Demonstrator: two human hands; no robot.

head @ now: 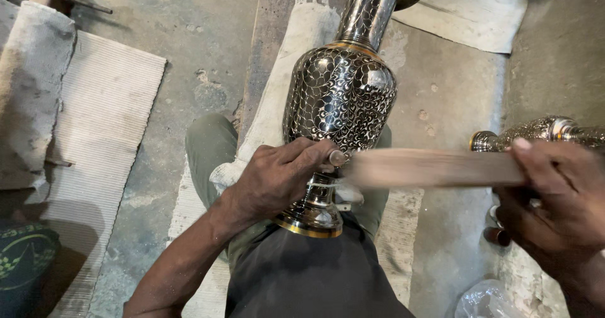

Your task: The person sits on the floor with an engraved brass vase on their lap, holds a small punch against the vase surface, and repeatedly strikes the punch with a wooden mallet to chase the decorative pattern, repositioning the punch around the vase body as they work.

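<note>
**Two hands on one engraved vase**

My left hand (pixel 280 176) grips a small punch (pixel 337 158) against the vase (pixel 340 97) lying on my lap — its base toward me. My right hand (pixel 554 198) clasps a blurred wooden stick (pixel 435 168) just beside it.

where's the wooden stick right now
In the head view the wooden stick lies level right of centre, gripped by the right hand, its blurred end at the engraved vase beside the left hand.
</note>
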